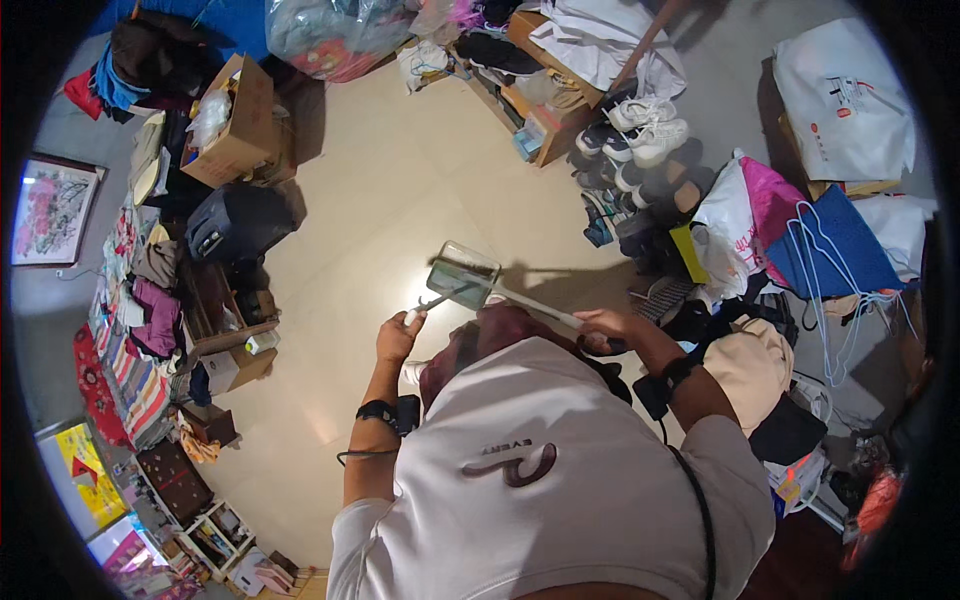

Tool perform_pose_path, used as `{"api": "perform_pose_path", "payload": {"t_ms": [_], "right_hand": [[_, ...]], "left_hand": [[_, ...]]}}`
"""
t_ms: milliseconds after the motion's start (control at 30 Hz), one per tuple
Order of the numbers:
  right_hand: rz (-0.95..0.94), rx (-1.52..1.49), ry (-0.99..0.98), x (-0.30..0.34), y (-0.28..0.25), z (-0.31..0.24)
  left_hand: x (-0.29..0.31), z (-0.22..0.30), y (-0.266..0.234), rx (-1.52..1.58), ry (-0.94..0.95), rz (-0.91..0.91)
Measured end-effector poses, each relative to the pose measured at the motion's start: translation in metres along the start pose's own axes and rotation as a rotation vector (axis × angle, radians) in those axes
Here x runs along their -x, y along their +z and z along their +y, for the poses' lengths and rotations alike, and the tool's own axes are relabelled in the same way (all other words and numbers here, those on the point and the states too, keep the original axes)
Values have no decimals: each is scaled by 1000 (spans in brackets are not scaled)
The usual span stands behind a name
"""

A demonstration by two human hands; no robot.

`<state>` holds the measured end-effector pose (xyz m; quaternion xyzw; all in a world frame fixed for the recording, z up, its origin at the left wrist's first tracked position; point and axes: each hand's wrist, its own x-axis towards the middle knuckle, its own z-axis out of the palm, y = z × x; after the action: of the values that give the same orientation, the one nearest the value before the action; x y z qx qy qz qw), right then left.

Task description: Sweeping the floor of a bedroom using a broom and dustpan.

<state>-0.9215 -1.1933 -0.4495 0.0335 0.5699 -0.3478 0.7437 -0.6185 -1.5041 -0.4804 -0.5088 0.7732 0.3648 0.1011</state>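
In front of my body is a translucent greenish rectangular pan (462, 280), like a dustpan, with a long pale handle (540, 305) running to the right. My right hand (610, 328) is closed round that handle near its far end. My left hand (397, 338) is closed on a thin dark rod (445, 296) with a white grip (411, 317). The rod's far end reaches across the pan; whether it touches the pan I cannot tell. Both tools appear to be held above the tiled floor (370, 180). Bands with small dark devices circle both my arms.
Several shoes (650, 135) are piled at the right, beside bags and a blue panel (830, 240) with wire hangers (825, 270). On the left stand a cardboard box (235, 125), a dark suitcase (240, 222) and a clothes-covered bed or bench (145, 390). Stuffed plastic bags (335, 35) lie ahead.
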Motion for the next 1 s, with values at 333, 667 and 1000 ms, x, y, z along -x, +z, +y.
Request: {"api": "perform_pose_path", "payload": {"t_ms": [333, 667, 1000], "right_hand": [[169, 1, -185, 50, -15, -29], [467, 79, -147, -56, -89, -8], [245, -159, -14, 15, 0, 33]], "left_hand": [[-3, -8, 2, 28, -4, -33], [-5, -11, 7, 35, -35, -79], [-1, 7, -2, 23, 21, -33]]}}
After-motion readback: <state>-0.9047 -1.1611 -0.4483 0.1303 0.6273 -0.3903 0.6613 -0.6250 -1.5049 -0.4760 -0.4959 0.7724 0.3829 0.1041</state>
